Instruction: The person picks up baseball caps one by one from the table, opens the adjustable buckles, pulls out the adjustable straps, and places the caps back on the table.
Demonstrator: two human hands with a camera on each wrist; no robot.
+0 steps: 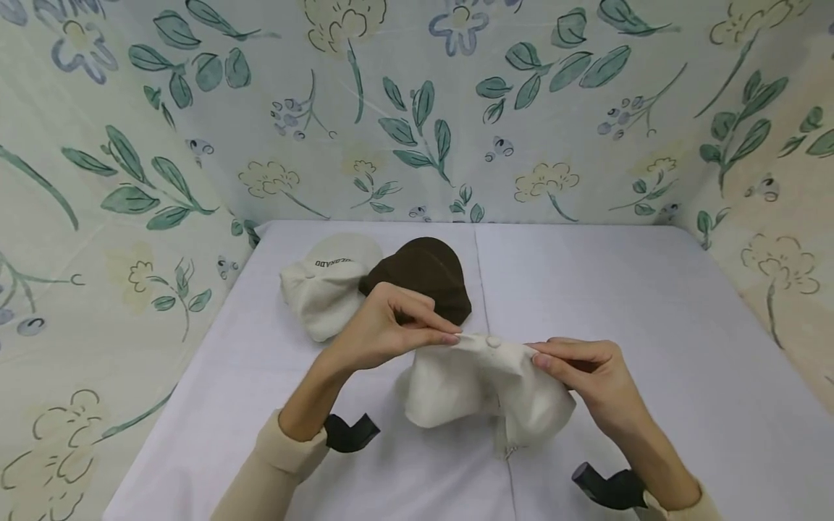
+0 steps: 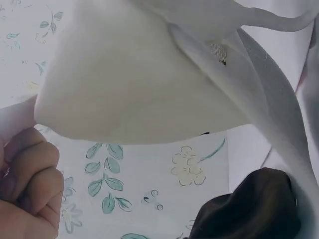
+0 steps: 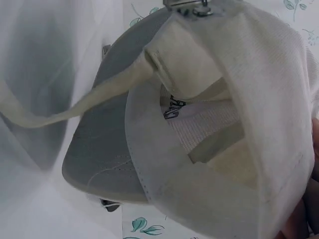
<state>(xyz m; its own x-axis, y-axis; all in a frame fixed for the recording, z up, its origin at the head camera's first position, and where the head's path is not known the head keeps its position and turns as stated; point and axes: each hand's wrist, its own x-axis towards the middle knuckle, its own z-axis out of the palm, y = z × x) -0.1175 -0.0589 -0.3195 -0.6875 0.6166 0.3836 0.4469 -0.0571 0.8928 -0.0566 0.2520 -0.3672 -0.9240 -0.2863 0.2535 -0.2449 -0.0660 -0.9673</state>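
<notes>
A white baseball cap [image 1: 482, 383] hangs over the near middle of the table, its top button upward between the two hands. My left hand [image 1: 384, 325] pinches the crown fabric between thumb and fingertips on one side of the button. On the other side, my right hand [image 1: 586, 369] pinches the crown likewise. In the right wrist view the cap's inside shows, with its brim [image 3: 102, 149], a loose back strap [image 3: 94, 97] and a metal buckle [image 3: 192, 7]. Fingers of the left hand [image 2: 35, 179] curl beside the crown in the left wrist view.
Behind the left hand, a dark brown cap [image 1: 426, 271] overlaps a cream cap [image 1: 326, 289] with dark lettering. The white-covered table [image 1: 606, 282] has a seam down its middle. Floral cloth [image 1: 391, 145] hangs around it. Black camera mounts [image 1: 352, 434] sit at both wrists.
</notes>
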